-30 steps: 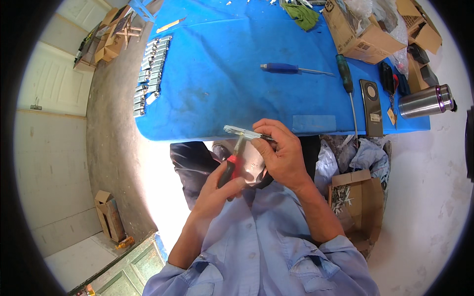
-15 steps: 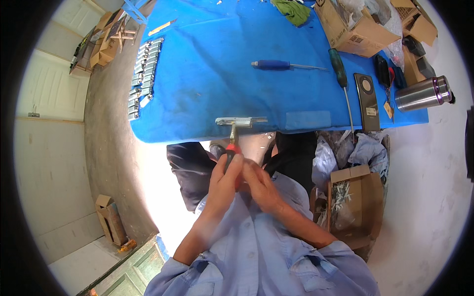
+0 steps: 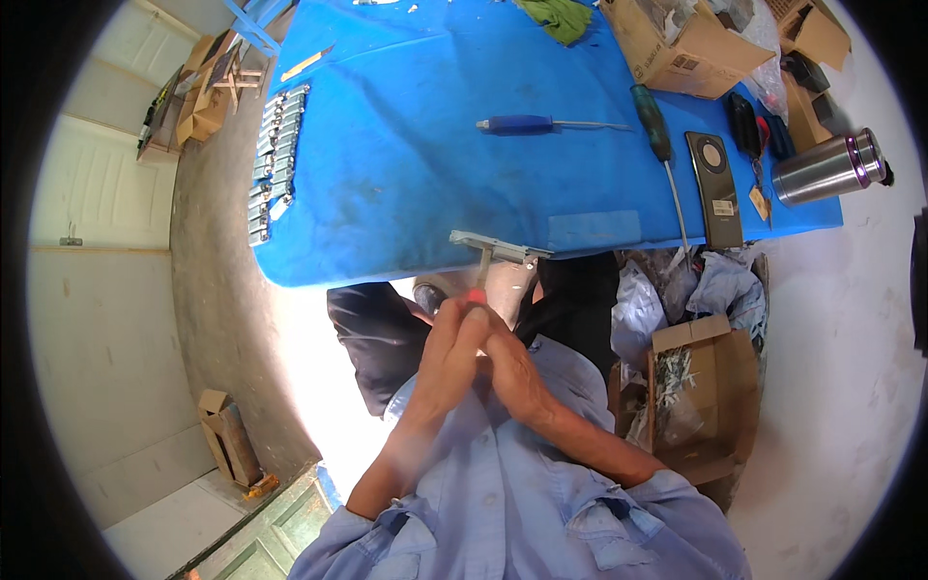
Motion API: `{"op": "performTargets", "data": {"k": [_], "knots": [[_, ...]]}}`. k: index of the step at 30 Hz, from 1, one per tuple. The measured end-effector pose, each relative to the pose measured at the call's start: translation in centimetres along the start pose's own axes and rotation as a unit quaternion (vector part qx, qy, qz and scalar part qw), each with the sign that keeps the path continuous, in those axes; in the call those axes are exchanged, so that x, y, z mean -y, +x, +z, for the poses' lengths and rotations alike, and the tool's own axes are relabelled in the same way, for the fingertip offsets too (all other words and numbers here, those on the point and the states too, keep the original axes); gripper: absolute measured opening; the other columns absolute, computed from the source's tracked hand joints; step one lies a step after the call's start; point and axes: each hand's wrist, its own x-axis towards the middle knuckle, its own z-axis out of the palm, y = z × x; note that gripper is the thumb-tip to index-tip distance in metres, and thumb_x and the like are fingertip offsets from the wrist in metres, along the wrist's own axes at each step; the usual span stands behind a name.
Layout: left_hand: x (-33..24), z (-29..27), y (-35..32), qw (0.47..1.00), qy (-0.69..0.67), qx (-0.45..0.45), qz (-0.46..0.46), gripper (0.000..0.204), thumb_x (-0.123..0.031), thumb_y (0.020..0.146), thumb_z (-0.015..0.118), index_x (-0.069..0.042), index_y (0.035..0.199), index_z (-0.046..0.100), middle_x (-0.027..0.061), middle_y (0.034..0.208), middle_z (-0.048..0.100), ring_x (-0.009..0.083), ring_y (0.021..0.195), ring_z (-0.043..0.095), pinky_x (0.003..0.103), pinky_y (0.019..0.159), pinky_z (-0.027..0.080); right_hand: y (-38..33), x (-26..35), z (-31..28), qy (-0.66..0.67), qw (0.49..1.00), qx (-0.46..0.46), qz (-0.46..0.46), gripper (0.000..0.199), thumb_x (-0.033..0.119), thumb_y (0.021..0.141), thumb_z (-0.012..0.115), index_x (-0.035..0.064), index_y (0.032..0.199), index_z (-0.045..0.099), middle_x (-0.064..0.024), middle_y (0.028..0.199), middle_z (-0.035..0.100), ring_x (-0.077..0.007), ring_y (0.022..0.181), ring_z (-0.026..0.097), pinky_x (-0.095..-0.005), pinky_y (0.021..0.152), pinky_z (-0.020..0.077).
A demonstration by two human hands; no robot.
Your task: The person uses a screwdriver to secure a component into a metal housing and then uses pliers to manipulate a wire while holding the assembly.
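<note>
My left hand [image 3: 451, 356] is wrapped round the red-handled pliers [image 3: 479, 294], thumb on top. Pressed against it from the right is my right hand [image 3: 515, 377], its fingers closed on the same handles and partly hidden. The metal jaws point away from me and meet a narrow silvery metal fitting [image 3: 498, 247]. This fitting is tilted, its right end lower, over the near edge of the blue-covered table [image 3: 387, 193]. How the jaws grip it is too small to tell.
Several similar metal fittings [image 3: 276, 159] line the table's left side. A blue-handled screwdriver [image 3: 517, 125], a green-handled screwdriver [image 3: 652, 126], a phone [image 3: 717, 208] and a steel bottle [image 3: 826, 171] lie to the right. Below right stands an open cardboard box [image 3: 710, 425] holding small pieces.
The pliers and metal fitting have shifted right, and the fitting has turned from nearly level to tilted. Both hands have closed further over the handles. The view has shifted slightly.
</note>
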Motion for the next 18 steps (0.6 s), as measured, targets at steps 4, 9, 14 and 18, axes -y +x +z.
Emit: {"op": "performTargets", "data": {"k": [4, 9, 14, 18], "knots": [[-0.2, 0.2, 0.5, 1.0, 0.016, -0.008, 0.012, 0.033, -0.029, 0.109, 0.055, -0.001, 0.124, 0.063, -0.0014, 0.096, 0.058, 0.0064, 0.084, 0.049, 0.024, 0.072, 0.041, 0.0, 0.7, -0.2, 0.033, 0.999, 0.003, 0.008, 0.052, 0.013, 0.106, 0.045, -0.0029, 0.155, 0.043, -0.0134, 0.138, 0.057, -0.019, 0.119, 0.058, -0.03, 0.1, 0.049], [-0.9, 0.1, 0.6, 1.0, 0.021, 0.005, -0.022, 0.034, -0.029, 0.108, 0.058, -0.001, 0.125, 0.063, -0.0001, 0.096, 0.058, 0.0075, 0.084, 0.051, 0.024, 0.073, 0.044, 0.1, -0.4, -0.7, 0.025, 0.998, 0.025, -0.052, 0.059, 0.01, 0.1, 0.054, -0.0033, 0.156, 0.042, -0.0122, 0.135, 0.057, -0.0162, 0.118, 0.057, -0.0276, 0.095, 0.0499], [-0.9, 0.0, 0.8, 0.999, -0.01, 0.026, -0.028, 0.037, -0.031, 0.108, 0.06, -0.001, 0.13, 0.064, 0.0013, 0.099, 0.062, 0.0097, 0.089, 0.057, 0.026, 0.081, 0.048, 0.1, 1.0, -1.1, 0.027, 0.999, 0.037, 0.0, 0.062, 0.006, 0.097, 0.056, -0.0035, 0.156, 0.041, -0.0075, 0.122, 0.058, -0.0112, 0.105, 0.057, -0.0263, 0.083, 0.0505], [-1.2, 0.0, 1.4, 0.994, -0.078, 0.058, -0.057, 0.041, -0.033, 0.106, 0.064, 0.0, 0.13, 0.066, 0.0031, 0.104, 0.067, 0.0107, 0.095, 0.061, 0.027, 0.087, 0.051, -0.4, 1.9, -1.1, -0.003, 1.0, 0.018, 0.003, 0.059, 0.005, 0.096, 0.056, -0.0041, 0.153, 0.043, -0.0033, 0.109, 0.055, -0.0089, 0.092, 0.054, -0.0275, 0.075, 0.0479]]}}
